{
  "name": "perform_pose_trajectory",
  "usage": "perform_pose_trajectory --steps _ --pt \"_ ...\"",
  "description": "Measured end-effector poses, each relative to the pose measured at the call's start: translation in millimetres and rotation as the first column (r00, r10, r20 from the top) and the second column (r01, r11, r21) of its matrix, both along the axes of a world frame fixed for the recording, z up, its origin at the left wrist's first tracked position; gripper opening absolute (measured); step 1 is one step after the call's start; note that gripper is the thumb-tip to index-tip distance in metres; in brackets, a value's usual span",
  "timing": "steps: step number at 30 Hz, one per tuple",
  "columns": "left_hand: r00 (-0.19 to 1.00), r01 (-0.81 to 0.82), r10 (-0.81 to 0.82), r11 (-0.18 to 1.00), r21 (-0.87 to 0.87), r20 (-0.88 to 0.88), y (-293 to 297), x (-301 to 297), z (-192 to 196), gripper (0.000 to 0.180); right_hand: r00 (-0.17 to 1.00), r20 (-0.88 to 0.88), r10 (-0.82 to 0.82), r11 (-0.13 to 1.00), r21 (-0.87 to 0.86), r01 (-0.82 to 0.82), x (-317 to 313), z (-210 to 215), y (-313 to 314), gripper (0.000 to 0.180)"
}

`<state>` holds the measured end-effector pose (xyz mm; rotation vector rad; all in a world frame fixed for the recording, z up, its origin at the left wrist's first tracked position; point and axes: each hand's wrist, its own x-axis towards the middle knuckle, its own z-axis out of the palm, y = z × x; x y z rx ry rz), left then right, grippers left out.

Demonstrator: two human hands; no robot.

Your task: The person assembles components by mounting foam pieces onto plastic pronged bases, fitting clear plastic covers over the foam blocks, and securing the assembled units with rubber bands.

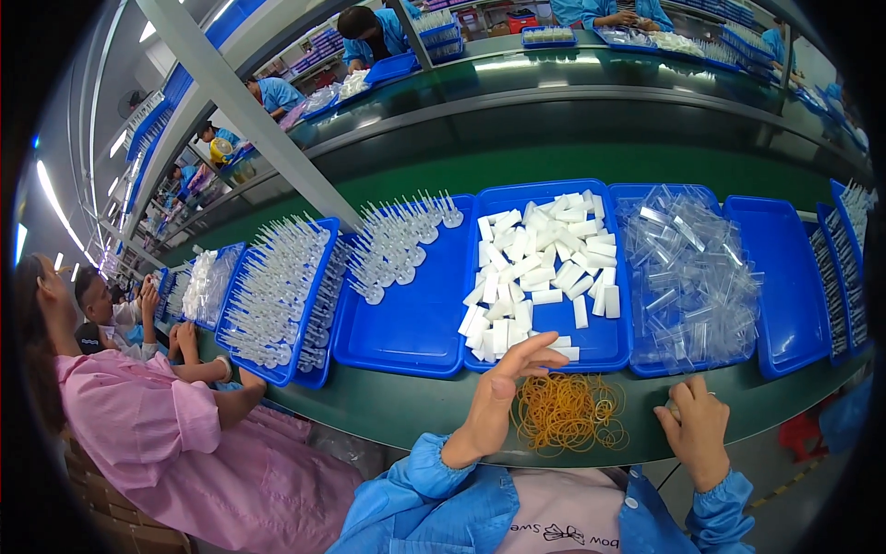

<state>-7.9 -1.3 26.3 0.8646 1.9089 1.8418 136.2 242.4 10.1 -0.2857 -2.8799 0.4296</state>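
My left hand [506, 392] is raised beside a heap of tan rubber bands [568, 414] at the table's near edge. Its fingers stretch to the right, apart from the thumb, and I see nothing in them. Behind the fingertips, a blue tray [620, 332] holds a pile of white rectangular blocks [544, 263]. My right hand [699, 425] is curled low over the table, right of the rubber bands. A bit of something pale shows by its thumb, too hidden to name. Just beyond it, another blue tray holds clear plastic sleeves [690, 277].
Left of the blocks, a blue tray [406, 346] carries white stemmed parts [392, 249] at its back; a stacked tray [318, 286] is full of them. A bare blue tray [780, 286] lies right. A person in pink [185, 443] sits close on my left. A grey post [249, 111] rises ahead.
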Motion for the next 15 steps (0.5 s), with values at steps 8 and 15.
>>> perform_pose_trajectory --steps 8,15 --pt "0.999 -0.002 0.001 0.999 0.033 0.039 -11 -4 -7 0.087 0.989 -0.143 -0.027 0.999 -0.039 0.021 6 -11 3 0.016" --pt "0.998 0.065 -0.066 0.995 0.077 0.001 -11 -1 -10 0.073 0.961 -0.263 -0.083 0.996 -0.049 0.072 8 1 3 0.014"
